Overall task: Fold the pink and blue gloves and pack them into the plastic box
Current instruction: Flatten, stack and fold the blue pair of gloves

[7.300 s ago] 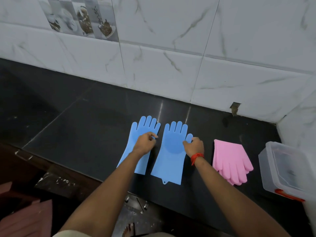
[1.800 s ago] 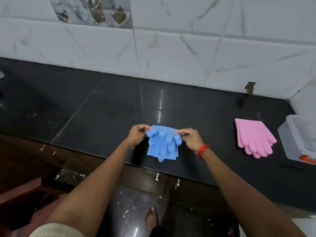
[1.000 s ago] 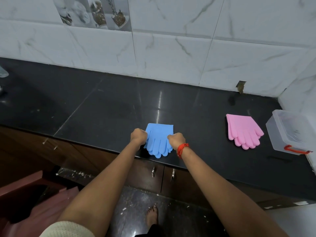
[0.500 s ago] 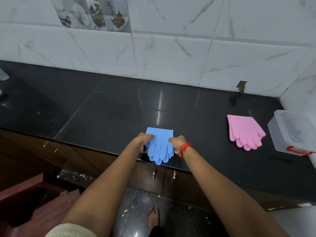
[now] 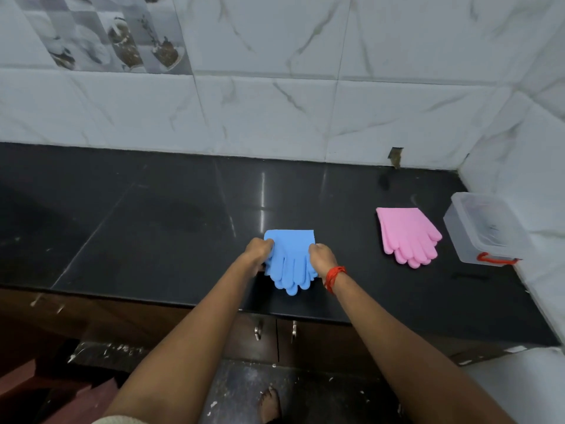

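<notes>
The blue gloves (image 5: 290, 258) lie folded in half near the front edge of the black counter (image 5: 153, 215), fingers pointing toward me. My left hand (image 5: 258, 250) grips their left side and my right hand (image 5: 321, 260), with a red thread at the wrist, grips their right side. The pink gloves (image 5: 406, 234) lie folded on the counter to the right, untouched. Further right, in the corner, stands the clear plastic box (image 5: 458, 228), open, with a red clasp at its front.
White marble tiles form the back wall (image 5: 275, 111) and the right side wall (image 5: 535, 179). Below the counter's front edge are brown cabinet doors (image 5: 275, 332) with metal handles. A bare foot (image 5: 270, 405) stands on the dark floor.
The blue gloves went from flat side by side to stacked and folded in half. In the last second both hands have closed on the folded bundle's sides.
</notes>
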